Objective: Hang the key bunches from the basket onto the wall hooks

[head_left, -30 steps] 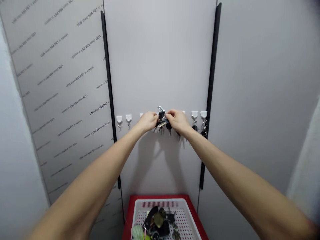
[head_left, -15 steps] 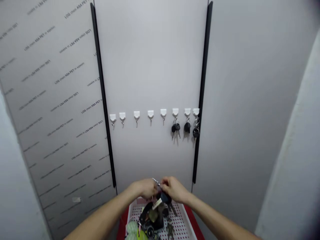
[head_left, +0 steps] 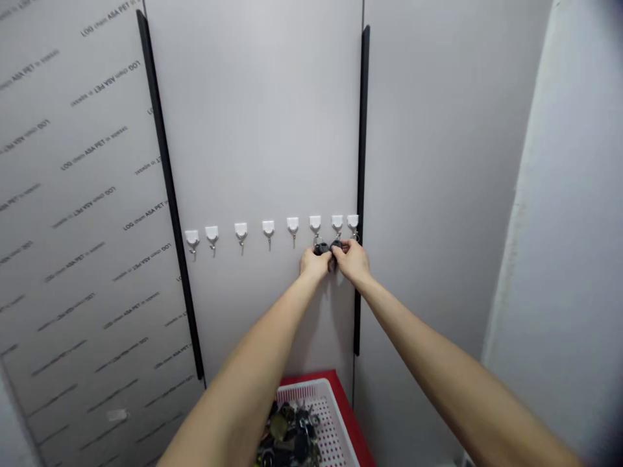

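Note:
Both arms are stretched out to a row of white hooks (head_left: 268, 228) on the pale panel. My left hand (head_left: 313, 264) closes its fingers on a bunch of black-headed keys (head_left: 322, 248) just below the third hook from the right. My right hand (head_left: 354, 261) pinches another set of black-headed keys (head_left: 336, 245) below the second hook from the right. The two bunches nearly touch, and the fingers hide most of the key blades. A metal ring shows above each hand. Whether other keys are in the fingers is hidden.
Below, a white perforated basket (head_left: 339, 425) with several keys and key fobs (head_left: 287, 431) rests on a red surface (head_left: 357, 428); my left forearm covers part of it. Long black strips (head_left: 364, 130) edge the panel. A wall (head_left: 549, 259) stands at the right.
Both hands have risen from above the basket to the keys below the right-hand hooks. The view has shifted, so the hooks appear further left.

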{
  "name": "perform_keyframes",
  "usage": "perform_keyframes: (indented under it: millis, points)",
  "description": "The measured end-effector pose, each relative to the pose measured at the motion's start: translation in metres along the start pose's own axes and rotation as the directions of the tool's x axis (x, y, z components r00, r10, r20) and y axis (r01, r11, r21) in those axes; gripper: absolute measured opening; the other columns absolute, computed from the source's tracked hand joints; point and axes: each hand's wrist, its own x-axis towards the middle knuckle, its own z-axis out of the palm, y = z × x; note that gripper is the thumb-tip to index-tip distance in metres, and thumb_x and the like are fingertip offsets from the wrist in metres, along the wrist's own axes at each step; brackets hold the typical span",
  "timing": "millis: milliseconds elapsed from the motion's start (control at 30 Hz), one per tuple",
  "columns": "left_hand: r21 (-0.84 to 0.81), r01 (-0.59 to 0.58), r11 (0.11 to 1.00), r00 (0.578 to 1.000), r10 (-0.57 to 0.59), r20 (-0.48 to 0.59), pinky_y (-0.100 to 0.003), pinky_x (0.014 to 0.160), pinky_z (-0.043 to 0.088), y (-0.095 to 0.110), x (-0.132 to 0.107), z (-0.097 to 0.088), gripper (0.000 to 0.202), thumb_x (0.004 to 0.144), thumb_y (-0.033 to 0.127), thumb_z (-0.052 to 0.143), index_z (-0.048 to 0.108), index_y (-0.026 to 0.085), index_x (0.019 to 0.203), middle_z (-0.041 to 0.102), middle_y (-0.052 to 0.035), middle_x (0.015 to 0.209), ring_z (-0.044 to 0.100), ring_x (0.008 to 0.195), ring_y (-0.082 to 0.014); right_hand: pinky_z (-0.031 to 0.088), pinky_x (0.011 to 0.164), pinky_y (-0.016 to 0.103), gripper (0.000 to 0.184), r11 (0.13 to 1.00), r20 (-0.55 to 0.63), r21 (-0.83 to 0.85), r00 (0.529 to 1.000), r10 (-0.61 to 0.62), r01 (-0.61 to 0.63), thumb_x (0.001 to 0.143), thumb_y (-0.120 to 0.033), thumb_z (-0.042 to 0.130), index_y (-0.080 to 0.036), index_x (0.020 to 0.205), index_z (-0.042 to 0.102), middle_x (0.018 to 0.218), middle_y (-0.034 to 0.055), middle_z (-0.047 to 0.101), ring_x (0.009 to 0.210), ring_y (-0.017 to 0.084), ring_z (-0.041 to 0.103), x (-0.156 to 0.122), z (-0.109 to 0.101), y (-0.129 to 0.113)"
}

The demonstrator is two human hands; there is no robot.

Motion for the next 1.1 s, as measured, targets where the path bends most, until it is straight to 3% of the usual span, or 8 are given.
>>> perform_keyframes:
  millis: [300, 467, 600, 800, 867, 967, 1033, 1100]
  points:
    - [0.283, -0.134, 0.95, 0.981, 0.167, -0.097, -0.021, 0.05, 0.036, 0.051, 0.014, -0.041, 0.024, 0.058, 0.033, 0.043, 0.055, 0.014, 0.067, 0.056, -0.0043, 0.062, 0.051, 0.059, -0.0136, 0.039, 0.06, 0.025, 0.025, 0.973, -0.051, 0.157, 0.985, -0.165, 0.171, 0.061, -0.029, 0.043, -0.015, 0.079, 0.054, 0.068, 0.0021, 0.057, 0.06, 0.011, 0.051, 0.044, -0.026, -0.025]
    - [0.393, -0.248, 0.886, 0.965, 0.187, 0.186, -0.02, 0.045, 0.033, 0.068, 0.007, -0.048, 0.018, 0.058, 0.026, 0.04, 0.051, 0.011, 0.059, 0.051, -0.0028, 0.05, 0.046, 0.045, -0.0101, 0.039, 0.066, 0.025, 0.02, 0.956, 0.116, 0.117, 0.952, -0.282, 0.269, 0.06, -0.02, 0.044, -0.014, 0.075, 0.056, 0.07, 0.0029, 0.058, 0.067, 0.012, 0.052, 0.043, -0.024, -0.049]
    - [0.352, -0.275, 0.895, 0.89, 0.097, 0.446, -0.018, 0.043, 0.03, 0.014, -0.041, -0.05, 0.017, 0.06, 0.021, 0.035, 0.048, 0.01, 0.057, 0.046, 0.0003, 0.047, 0.041, 0.043, -0.0066, 0.039, 0.063, 0.023, 0.02, 0.953, 0.401, 0.215, 0.871, -0.285, 0.213, 0.062, -0.017, 0.04, -0.016, 0.075, 0.056, 0.074, 0.0026, 0.059, 0.068, 0.012, 0.052, -0.026, -0.014, -0.017]
    - [0.39, -0.067, 0.918, 0.801, -0.184, 0.569, -0.018, 0.04, 0.026, -0.107, -0.122, -0.05, 0.016, 0.054, 0.016, 0.037, 0.051, 0.011, 0.061, 0.044, 0.0028, 0.048, 0.036, 0.043, -0.0071, 0.04, 0.056, 0.022, 0.017, 0.975, 0.737, 0.216, 0.647, -0.193, 0.045, 0.062, -0.02, 0.042, -0.022, 0.071, 0.056, 0.066, -0.001, 0.06, 0.06, 0.012, 0.053, -0.137, 0.011, 0.05]
    - [0.35, 0.016, 0.937, 0.816, -0.215, 0.537, -0.018, 0.045, 0.029, -0.131, -0.134, -0.051, 0.022, 0.056, 0.019, 0.039, 0.05, 0.011, 0.074, 0.046, 0.0021, 0.055, 0.039, 0.05, -0.0083, 0.04, 0.062, 0.024, 0.02, 0.981, 0.637, 0.185, 0.754, -0.159, 0.051, 0.062, -0.023, 0.043, -0.021, 0.077, 0.056, 0.074, 0.001, 0.059, 0.065, 0.013, 0.052, -0.126, 0.007, 0.053]
    - [0.27, 0.145, 0.952, 0.839, -0.263, 0.476, -0.018, 0.05, 0.031, -0.15, -0.14, -0.053, 0.03, 0.058, 0.021, 0.041, 0.045, 0.01, 0.085, 0.045, 0.0019, 0.058, 0.04, 0.054, -0.0086, 0.037, 0.068, 0.027, 0.03, 0.994, 0.191, 0.078, 0.978, -0.085, 0.071, 0.063, -0.027, 0.041, -0.017, 0.09, 0.051, 0.089, 0.0059, 0.054, 0.075, 0.015, 0.049, -0.075, -0.007, 0.041]
    - [0.2, 0.224, 0.954, 0.835, -0.294, 0.466, -0.018, 0.05, 0.031, -0.161, -0.144, -0.053, 0.029, 0.058, 0.019, 0.041, 0.044, 0.009, 0.085, 0.042, 0.0028, 0.057, 0.039, 0.052, -0.0076, 0.036, 0.069, 0.029, 0.035, 0.998, -0.005, -0.009, 0.998, -0.062, 0.062, 0.063, -0.03, 0.041, -0.017, 0.095, 0.047, 0.093, 0.0071, 0.051, 0.079, 0.017, 0.048, -0.04, -0.016, 0.031]
    - [0.134, 0.287, 0.949, 0.822, -0.316, 0.473, -0.018, 0.049, 0.03, -0.174, -0.151, -0.049, 0.026, 0.058, 0.017, 0.04, 0.044, 0.01, 0.083, 0.04, 0.0042, 0.053, 0.038, 0.05, -0.0067, 0.037, 0.066, 0.03, 0.038, 0.994, -0.038, -0.1, 0.999, -0.039, 0.035, 0.062, -0.033, 0.042, -0.018, 0.096, 0.046, 0.09, 0.007, 0.052, 0.078, 0.018, 0.048, -0.017, -0.019, 0.024]
